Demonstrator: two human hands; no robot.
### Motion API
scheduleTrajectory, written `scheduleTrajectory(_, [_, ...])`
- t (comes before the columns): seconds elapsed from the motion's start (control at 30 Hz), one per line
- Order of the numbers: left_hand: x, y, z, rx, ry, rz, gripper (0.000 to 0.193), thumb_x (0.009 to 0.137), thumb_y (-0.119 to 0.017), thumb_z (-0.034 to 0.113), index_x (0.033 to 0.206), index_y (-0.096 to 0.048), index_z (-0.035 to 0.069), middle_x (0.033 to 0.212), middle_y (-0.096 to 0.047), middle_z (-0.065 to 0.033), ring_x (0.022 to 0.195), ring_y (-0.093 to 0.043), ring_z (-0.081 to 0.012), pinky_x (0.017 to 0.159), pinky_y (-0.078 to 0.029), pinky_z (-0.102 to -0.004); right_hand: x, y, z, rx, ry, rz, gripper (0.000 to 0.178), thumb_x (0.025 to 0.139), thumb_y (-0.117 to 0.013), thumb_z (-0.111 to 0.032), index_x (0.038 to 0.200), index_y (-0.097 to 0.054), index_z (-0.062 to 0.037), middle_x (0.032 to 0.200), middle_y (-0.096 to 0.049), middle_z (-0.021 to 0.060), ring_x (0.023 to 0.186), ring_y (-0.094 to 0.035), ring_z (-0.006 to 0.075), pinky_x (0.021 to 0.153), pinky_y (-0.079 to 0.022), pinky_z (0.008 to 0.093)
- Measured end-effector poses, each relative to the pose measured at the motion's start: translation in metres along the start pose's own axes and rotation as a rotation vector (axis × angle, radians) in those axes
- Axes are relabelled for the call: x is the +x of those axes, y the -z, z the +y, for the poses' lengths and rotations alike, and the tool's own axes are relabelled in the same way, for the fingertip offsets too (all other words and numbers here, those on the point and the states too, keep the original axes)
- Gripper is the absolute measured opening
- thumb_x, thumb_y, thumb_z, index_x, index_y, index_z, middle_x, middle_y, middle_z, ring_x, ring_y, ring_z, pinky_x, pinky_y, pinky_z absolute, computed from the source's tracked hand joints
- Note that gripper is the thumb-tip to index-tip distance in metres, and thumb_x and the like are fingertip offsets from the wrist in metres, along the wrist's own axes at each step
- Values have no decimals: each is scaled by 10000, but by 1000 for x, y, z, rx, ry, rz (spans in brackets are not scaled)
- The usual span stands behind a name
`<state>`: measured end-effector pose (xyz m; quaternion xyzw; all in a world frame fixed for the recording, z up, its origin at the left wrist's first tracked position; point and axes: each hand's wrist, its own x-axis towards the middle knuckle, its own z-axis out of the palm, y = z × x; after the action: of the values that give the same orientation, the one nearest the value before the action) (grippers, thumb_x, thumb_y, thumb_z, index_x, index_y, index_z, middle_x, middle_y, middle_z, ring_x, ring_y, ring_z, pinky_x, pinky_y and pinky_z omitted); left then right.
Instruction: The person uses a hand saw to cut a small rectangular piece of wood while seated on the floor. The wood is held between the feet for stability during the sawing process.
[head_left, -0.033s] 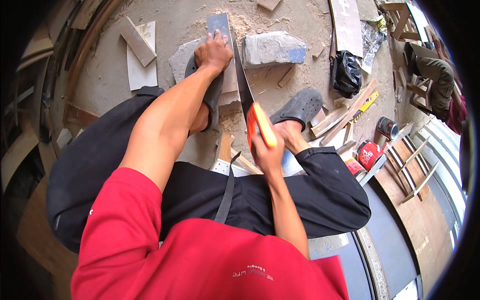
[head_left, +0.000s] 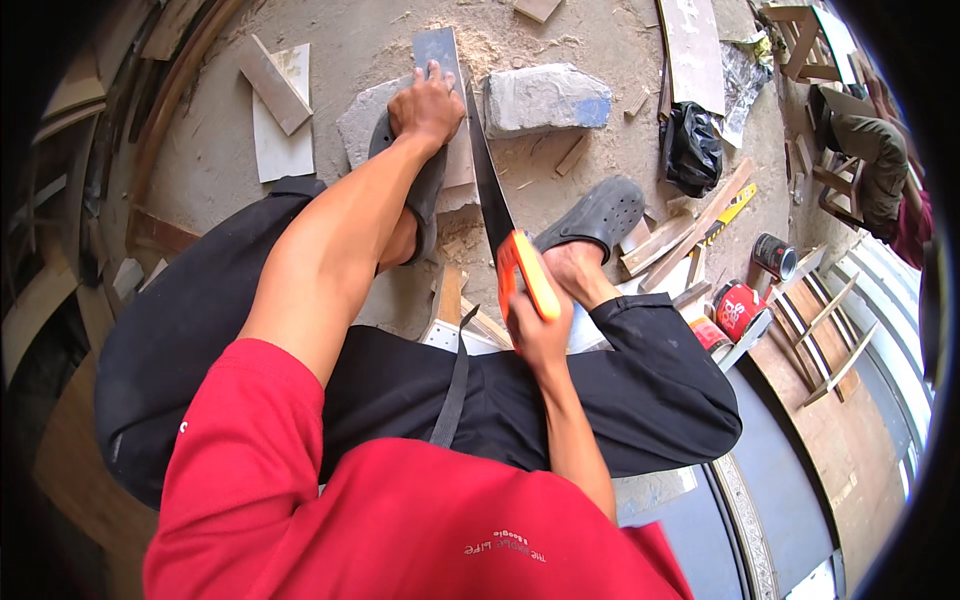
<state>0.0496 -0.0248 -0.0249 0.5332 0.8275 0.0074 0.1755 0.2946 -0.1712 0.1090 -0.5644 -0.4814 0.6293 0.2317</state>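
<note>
One board (head_left: 460, 152) lies over the right edge of the left of two stone blocks (head_left: 362, 124), one saw (head_left: 497, 205) stands along the board's right edge, the left hand (head_left: 426, 110) presses its fingers onto the board, the right hand (head_left: 543, 328) wraps its fingers around the saw's orange handle (head_left: 538, 283), and two grey clogs (head_left: 605, 215) flank the blade (head_left: 487, 172).

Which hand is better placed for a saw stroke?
The right hand, I'd judge: it holds the saw by its orange handle, with the blade beside the board's right edge. The left hand is occupied, lying on the board.
</note>
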Motion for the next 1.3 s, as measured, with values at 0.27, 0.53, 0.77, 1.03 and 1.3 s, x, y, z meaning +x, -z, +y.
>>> scheduleTrajectory(0.27, [6,-26,-10,18,-62,85,539,860,-503,320,1361,-553,126,1387,-525,-211,1095,-647,-365,928,-524,-455,29,-5,6,-74,-44,8,542,819,-551,-14,1358,-518,38,1196,-651,164,1068,-610,186,945,-457,313])
scheduleTrajectory(0.53, [7,-8,6,-98,121,-36,442,869,-522,283,1269,-639,138,1458,-480,-141,1195,-591,-374,934,-521,-463,31,-11,6,-63,-31,67,506,826,-582,-23,1326,-542,35,1190,-660,213,1098,-640,215,942,-467,310])
scheduleTrajectory(0.77, [4,-31,-11,-36,14,38,470,864,-510,290,1299,-614,146,1438,-489,-164,1178,-601,-370,937,-520,-454,-14,-7,-7,-137,123,-2,536,817,-556,17,1351,-524,41,1272,-631,181,1209,-591,231,1034,-411,316])
scheduleTrajectory(1.03, [10,-12,-7,-45,24,32,529,860,-473,312,1352,-570,145,1433,-493,-164,1165,-607,-368,978,-495,-448,-35,11,-7,-41,0,-12,540,808,-559,13,1342,-516,70,1288,-617,189,1241,-560,233,1063,-383,317])
scheduleTrajectory(1.3, [3,-4,0,-68,73,-35,493,860,-459,314,1321,-607,221,1439,-496,-126,1199,-586,-357,993,-488,-435,-12,10,-6,-143,138,1,518,814,-569,1,1327,-531,67,1247,-642,169,1201,-589,217,1033,-409,300])
